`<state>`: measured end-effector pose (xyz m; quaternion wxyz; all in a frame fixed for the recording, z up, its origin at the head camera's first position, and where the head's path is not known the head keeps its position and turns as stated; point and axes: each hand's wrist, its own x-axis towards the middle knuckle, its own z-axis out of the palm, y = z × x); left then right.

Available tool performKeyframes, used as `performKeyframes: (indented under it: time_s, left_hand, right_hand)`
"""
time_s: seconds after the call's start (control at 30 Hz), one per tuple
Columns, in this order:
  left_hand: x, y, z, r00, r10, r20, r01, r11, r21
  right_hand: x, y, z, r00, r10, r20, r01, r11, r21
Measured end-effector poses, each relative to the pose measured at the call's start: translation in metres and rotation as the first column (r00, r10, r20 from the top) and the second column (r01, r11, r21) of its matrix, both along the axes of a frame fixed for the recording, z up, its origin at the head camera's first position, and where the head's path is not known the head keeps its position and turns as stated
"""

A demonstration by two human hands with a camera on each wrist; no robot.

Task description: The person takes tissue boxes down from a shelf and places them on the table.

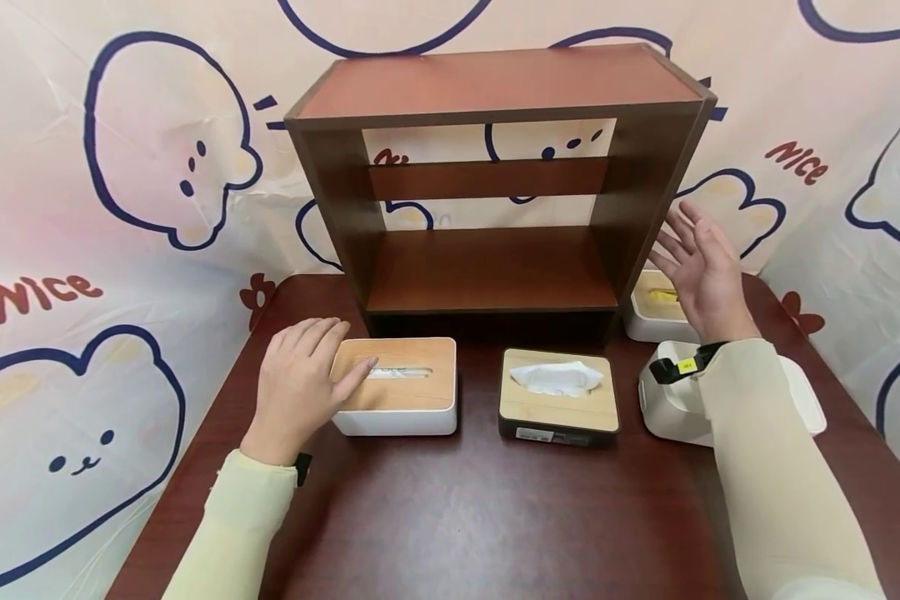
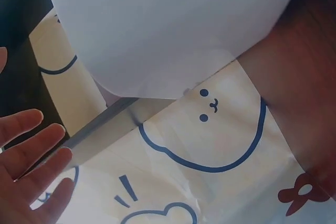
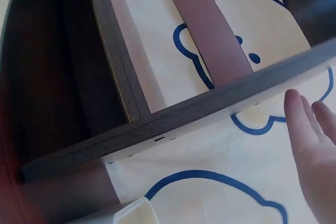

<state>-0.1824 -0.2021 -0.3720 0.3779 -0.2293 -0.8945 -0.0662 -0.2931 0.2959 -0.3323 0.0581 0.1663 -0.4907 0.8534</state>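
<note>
My left hand (image 1: 300, 387) is at the left side of a white tissue box (image 1: 393, 422) with a light wooden lid, its thumb overlapping the lid in the head view. The left wrist view shows the fingers (image 2: 39, 171) spread, with the white box wall (image 2: 173, 30) close to the camera. Raised beside the right panel of a brown wooden shelf (image 1: 495, 267), my right hand (image 1: 708, 275) has its palm turned toward the shelf and its fingers extended. It holds nothing. In the right wrist view this hand (image 3: 315, 156) is near the shelf's side panel (image 3: 210, 100).
A dark tissue box (image 1: 557, 408) with a wooden lid and a white tissue stands before the shelf. Right of it is a white container (image 1: 675, 412), partly behind the right forearm. Another wooden-lidded white box (image 1: 648, 325) sits behind. All stand on a dark red table (image 1: 450, 517).
</note>
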Motion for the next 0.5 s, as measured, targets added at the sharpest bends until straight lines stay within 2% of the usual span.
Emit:
performKeyframes:
  time_s: [0.13,0.3,0.5]
  left_hand:
    - [-0.008,0.005,0.001,1.0,-0.004,0.021,0.003,1.0,0.023]
    - [-0.019,0.012,0.003,1.0,-0.024,0.015,0.023,0.997,0.069]
    - [-0.025,0.018,0.007,0.998,0.023,0.052,-0.029,0.993,0.118]
  right_hand:
    - [0.011,-0.002,-0.001,0.998,-0.053,-0.032,0.055,0.997,0.045]
    - [0.023,-0.006,-0.006,0.99,-0.112,-0.086,0.114,0.993,0.015]
    - [0.034,-0.015,-0.012,0.971,-0.184,-0.149,0.194,0.98,0.053]
